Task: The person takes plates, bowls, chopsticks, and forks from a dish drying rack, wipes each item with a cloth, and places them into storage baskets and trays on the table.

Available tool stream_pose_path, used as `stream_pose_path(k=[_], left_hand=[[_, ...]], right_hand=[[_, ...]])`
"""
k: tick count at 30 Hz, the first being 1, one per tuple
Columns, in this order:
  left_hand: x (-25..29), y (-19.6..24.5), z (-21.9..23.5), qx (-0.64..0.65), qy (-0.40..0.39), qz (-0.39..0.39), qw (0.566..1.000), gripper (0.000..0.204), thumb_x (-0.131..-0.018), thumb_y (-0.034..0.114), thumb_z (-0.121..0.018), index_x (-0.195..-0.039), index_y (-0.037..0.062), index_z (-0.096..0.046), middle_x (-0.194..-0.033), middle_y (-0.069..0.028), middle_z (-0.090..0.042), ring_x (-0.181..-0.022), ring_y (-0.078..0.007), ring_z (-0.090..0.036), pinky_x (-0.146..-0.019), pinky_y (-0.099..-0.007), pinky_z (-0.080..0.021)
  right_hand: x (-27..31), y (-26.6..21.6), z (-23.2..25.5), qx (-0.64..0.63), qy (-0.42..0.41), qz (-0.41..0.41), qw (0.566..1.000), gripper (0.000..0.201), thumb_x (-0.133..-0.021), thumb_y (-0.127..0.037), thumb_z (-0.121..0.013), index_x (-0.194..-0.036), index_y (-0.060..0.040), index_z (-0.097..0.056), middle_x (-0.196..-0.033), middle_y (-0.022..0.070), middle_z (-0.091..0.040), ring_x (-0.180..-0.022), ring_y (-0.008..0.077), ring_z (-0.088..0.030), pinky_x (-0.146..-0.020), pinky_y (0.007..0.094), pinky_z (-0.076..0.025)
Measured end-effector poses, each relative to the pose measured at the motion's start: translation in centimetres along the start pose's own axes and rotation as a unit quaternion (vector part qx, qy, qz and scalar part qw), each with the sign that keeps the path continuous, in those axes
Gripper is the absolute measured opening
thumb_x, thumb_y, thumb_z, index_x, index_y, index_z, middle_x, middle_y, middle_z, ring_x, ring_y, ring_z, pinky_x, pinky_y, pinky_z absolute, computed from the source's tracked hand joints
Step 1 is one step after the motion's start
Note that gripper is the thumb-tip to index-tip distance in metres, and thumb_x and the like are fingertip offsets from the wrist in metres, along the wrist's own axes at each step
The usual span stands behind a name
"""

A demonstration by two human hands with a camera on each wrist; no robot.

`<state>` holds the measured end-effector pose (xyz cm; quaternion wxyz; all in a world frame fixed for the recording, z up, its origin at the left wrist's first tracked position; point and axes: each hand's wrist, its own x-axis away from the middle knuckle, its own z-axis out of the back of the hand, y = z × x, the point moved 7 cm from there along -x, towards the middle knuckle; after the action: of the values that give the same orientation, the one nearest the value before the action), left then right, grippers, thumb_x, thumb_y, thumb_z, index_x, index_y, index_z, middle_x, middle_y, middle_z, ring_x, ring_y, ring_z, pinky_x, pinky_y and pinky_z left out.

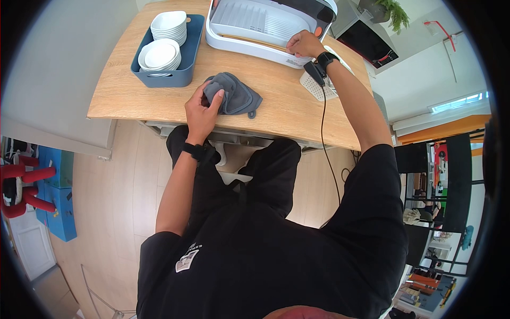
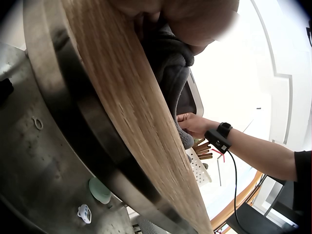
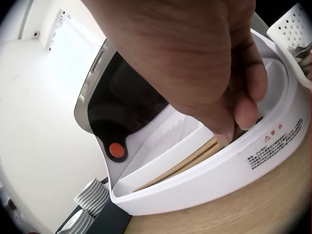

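At the table's middle front, the left hand [image 1: 202,114] grips a bunched grey cloth [image 1: 237,95], whose loose part spreads to the right on the tabletop. The right hand [image 1: 305,44] reaches into the front trough of a white appliance [image 1: 255,51] with a raised dark lid. In the right wrist view its thumb and fingers [image 3: 246,114] pinch the ends of wooden chopsticks [image 3: 183,165] that lie along the trough. The left wrist view shows the cloth [image 2: 173,73] below the left hand [image 2: 195,19], and the right hand [image 2: 195,124] beyond it.
A blue-grey bin [image 1: 183,78] at the left holds stacked white bowls [image 1: 169,24] and small dishes [image 1: 159,55]. Right of the appliance stands a perforated white basket [image 1: 313,85] with utensils. A black cable [image 1: 323,133] hangs from the right wrist over the table edge.
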<state>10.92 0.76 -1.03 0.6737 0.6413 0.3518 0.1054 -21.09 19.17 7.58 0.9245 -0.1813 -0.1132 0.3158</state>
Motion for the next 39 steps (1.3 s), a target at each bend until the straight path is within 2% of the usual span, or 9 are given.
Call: stream_pose_path(k=[4, 9, 12, 15, 17, 25, 33, 35, 39], left_hand=[[0.0, 0.1, 0.0, 0.0, -0.002, -0.004, 1.0, 0.042, -0.09, 0.016, -0.072, -0.122, -0.0081, -0.059, -0.102, -0.0128, -0.069, -0.09, -0.0132, -0.064, -0.08, -0.0264, -0.052], [0.0, -0.6, -0.2, 0.033, -0.008, 0.009, 0.999, 0.042, -0.09, 0.014, -0.071, -0.123, -0.0084, -0.058, -0.105, -0.012, -0.068, -0.094, -0.0132, -0.063, -0.083, -0.0264, -0.051], [-0.1, -1.2, -0.2, 0.047, -0.013, 0.008, 0.999, 0.042, -0.09, 0.013, -0.071, -0.124, -0.0086, -0.058, -0.108, -0.0118, -0.067, -0.096, -0.0135, -0.063, -0.085, -0.0264, -0.05], [0.0, -1.3, -0.2, 0.061, -0.015, 0.011, 0.998, 0.043, -0.09, 0.013, -0.071, -0.124, -0.009, -0.057, -0.11, -0.012, -0.066, -0.098, -0.0138, -0.063, -0.087, -0.0263, -0.05], [0.1, -1.0, -0.3, 0.066, -0.014, 0.015, 0.998, 0.043, -0.09, 0.013, -0.071, -0.124, -0.0092, -0.057, -0.111, -0.0121, -0.066, -0.098, -0.014, -0.062, -0.087, -0.0262, -0.05], [0.1, -1.0, -0.3, 0.057, -0.021, 0.018, 0.998, 0.043, -0.09, 0.013, -0.071, -0.124, -0.0095, -0.057, -0.11, -0.012, -0.066, -0.098, -0.0136, -0.062, -0.087, -0.0258, -0.05], [0.0, -0.6, -0.3, 0.033, -0.028, 0.014, 0.999, 0.044, -0.091, 0.013, -0.07, -0.125, -0.0102, -0.055, -0.11, -0.0123, -0.066, -0.098, -0.0132, -0.063, -0.086, -0.0252, -0.05], [0.0, -0.7, -0.3, 0.037, -0.027, 0.012, 0.999, 0.044, -0.091, 0.012, -0.07, -0.125, -0.0103, -0.055, -0.11, -0.0124, -0.066, -0.098, -0.0132, -0.063, -0.086, -0.0252, -0.05], [0.0, -0.9, -0.3, 0.05, -0.025, 0.017, 0.998, 0.044, -0.091, 0.012, -0.07, -0.126, -0.0104, -0.055, -0.111, -0.0127, -0.066, -0.098, -0.0135, -0.063, -0.086, -0.0253, -0.05]], right_hand=[[0.4, -0.8, 1.3, 0.029, 0.019, -0.007, 0.999, 0.021, -0.073, -0.022, -0.079, -0.085, -0.0043, -0.075, -0.072, 0.0059, -0.071, -0.06, 0.0124, -0.067, -0.063, 0.026, -0.054], [4.4, -6.6, 9.0, -0.025, 0.127, 0.118, 0.984, 0.028, -0.082, -0.027, -0.077, -0.094, -0.0023, -0.075, -0.073, 0.0052, -0.071, -0.062, 0.0084, -0.065, -0.061, 0.022, -0.051], [10.9, -12.0, 12.0, 0.035, 0.074, 0.039, 0.996, 0.015, -0.096, -0.014, -0.063, -0.1, 0.0, -0.067, -0.087, 0.0053, -0.069, -0.078, 0.0125, -0.066, -0.073, 0.0226, -0.054], [13.7, -9.4, 12.2, 0.075, 0.19, 0.154, 0.967, 0.028, -0.084, -0.028, -0.077, -0.094, -0.002, -0.075, -0.073, 0.0046, -0.07, -0.064, 0.0079, -0.064, -0.061, 0.0215, -0.05], [15.8, -7.4, 10.9, 0.095, 0.203, 0.17, 0.96, 0.026, -0.084, -0.026, -0.077, -0.094, -0.0031, -0.076, -0.075, 0.0047, -0.071, -0.062, 0.0059, -0.061, -0.057, 0.0214, -0.046], [21.1, -0.4, 3.4, 0.085, 0.254, 0.076, 0.961, 0.021, -0.081, -0.023, -0.078, -0.097, -0.0096, -0.076, -0.076, 0.0018, -0.072, -0.051, 0.0092, -0.051, -0.051, 0.0247, -0.043], [20.6, -1.3, 2.0, 0.143, 0.32, 0.1, 0.931, 0.026, -0.079, -0.026, -0.078, -0.102, -0.0145, -0.075, -0.092, 0.001, -0.072, -0.056, 0.0163, -0.059, -0.054, 0.0274, -0.048], [20.0, -1.1, 1.8, 0.14, 0.3, 0.081, 0.94, 0.019, -0.081, -0.025, -0.074, -0.098, -0.0152, -0.075, -0.094, 0.002, -0.071, -0.074, 0.0254, -0.067, -0.062, 0.034, -0.052], [19.7, -1.0, 1.6, 0.147, 0.305, 0.08, 0.937, 0.016, -0.082, -0.025, -0.073, -0.095, -0.0152, -0.075, -0.093, 0.0006, -0.072, -0.074, 0.0248, -0.067, -0.062, 0.0333, -0.052]])
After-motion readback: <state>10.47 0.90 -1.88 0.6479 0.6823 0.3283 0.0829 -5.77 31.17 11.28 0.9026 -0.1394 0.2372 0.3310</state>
